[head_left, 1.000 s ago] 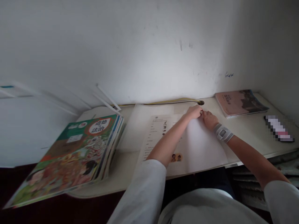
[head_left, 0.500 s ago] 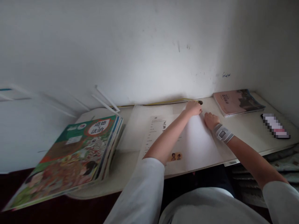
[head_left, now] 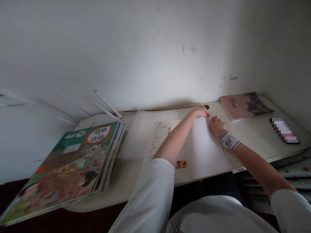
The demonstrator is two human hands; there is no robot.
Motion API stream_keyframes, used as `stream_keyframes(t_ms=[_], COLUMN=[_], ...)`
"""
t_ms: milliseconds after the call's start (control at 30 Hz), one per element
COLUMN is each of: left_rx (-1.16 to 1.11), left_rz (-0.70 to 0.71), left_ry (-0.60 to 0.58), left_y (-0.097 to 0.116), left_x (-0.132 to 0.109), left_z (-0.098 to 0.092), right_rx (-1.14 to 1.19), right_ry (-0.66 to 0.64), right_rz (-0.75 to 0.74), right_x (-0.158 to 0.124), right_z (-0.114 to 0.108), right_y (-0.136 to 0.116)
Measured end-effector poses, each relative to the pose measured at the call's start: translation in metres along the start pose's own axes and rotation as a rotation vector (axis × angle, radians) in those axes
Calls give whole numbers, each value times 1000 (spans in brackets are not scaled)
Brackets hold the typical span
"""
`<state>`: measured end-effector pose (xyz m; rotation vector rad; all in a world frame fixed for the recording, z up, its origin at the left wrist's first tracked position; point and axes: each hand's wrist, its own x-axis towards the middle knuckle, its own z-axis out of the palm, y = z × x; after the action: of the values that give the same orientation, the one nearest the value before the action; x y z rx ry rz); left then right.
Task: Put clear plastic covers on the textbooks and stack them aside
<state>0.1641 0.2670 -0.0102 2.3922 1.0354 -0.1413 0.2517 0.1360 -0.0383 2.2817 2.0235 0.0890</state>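
A white open booklet [head_left: 201, 149] with printed text and two small cartoon figures lies on the white desk [head_left: 252, 139] in front of me. My left hand [head_left: 201, 112] rests at the far top edge of its blank right page, fingers curled down on the paper. My right hand [head_left: 217, 126], with a grey band on the wrist, sits just to the right on the same page, fingers bent and pressing the sheet. Neither hand lifts anything clear of the desk.
A stack of colourful textbooks [head_left: 73, 165] overhangs the desk's left front edge. A pink-covered book [head_left: 245, 105] lies at the far right by the wall. A blurred dark object [head_left: 284, 131] sits near the right edge. White rods [head_left: 107, 105] lean against the wall.
My hands were touching at the top of the page; they have drawn apart, the right hand sliding down and right along the sheet. The view has shifted slightly.
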Motion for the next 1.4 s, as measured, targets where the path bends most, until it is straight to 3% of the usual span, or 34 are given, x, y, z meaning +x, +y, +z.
stream_keyframes(t_ms=[133, 300, 433, 633, 800, 900, 1000, 1133, 1200, 1300, 1400], left_rx=[-62, -80, -93, -111, -80, -41, 79, 97, 15, -199, -353], left_rz=[1, -49, -97, -121, -87, -34, -12, -369, -539, -671, -712], left_ry=[14, 130, 251, 357, 436, 568, 678, 703, 701, 700, 699], left_y=[-3, -2, -2, -2, 12, 8, -25, -84, -101, -112, -118], left_x=[2, 7, 8, 7, -8, -47, -117, -227, -268, -299, -302], left_z=[3, 13, 22, 34, 26, 14, 14, 51, 74, 96, 97], right_rx=[5, 22, 8, -28, 48, 97, 93, 63, 63, 63, 37], right_ry=[-32, -99, -86, 36, 165, 159, 150, 155, 164, 190, 196], right_rz=[-45, -108, -159, -187, -307, -355, -382, -388, -400, -472, -547], right_x=[-1, -22, -65, -146, -181, -185, -188, -187, -177, -149, -121], right_z=[-3, -18, -13, 17, 25, 26, 27, 27, 25, 22, 26], right_y=[0, 4, 10, 18, 16, 17, 23, 29, 30, 28, 25])
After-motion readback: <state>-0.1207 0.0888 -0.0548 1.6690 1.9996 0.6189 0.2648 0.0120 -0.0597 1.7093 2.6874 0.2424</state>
